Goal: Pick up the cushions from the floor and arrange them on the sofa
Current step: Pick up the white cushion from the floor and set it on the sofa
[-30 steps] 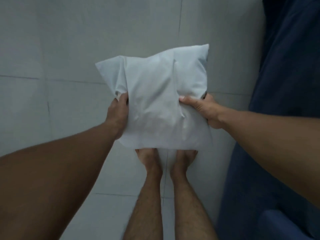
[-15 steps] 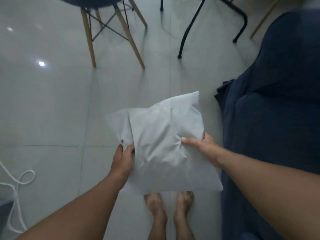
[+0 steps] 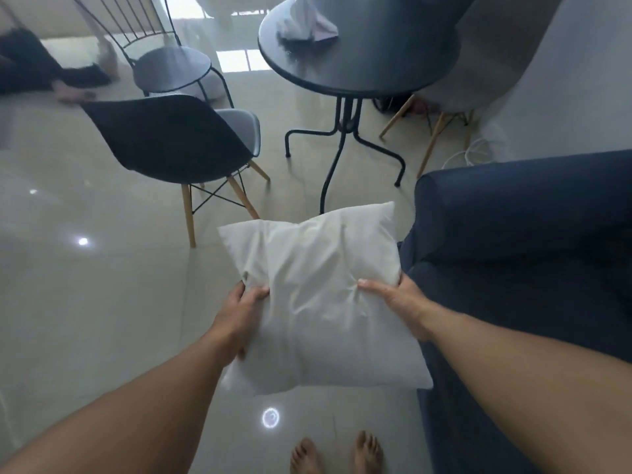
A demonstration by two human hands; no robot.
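Two hands hold one white cushion (image 3: 318,295) up off the floor: left hand (image 3: 239,313) grips its left edge, right hand (image 3: 400,299) pinches the right. Blue sofa (image 3: 519,241) sits just right of our right hand. We think the soft cushion could slip & drop bc it sags.

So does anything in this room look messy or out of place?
A little. White crumpled cloth or paper lies on the round table, and a white cable trails loose on the floor by the sofa. The cushion, gripped by both hands, is creased but looks undamaged.
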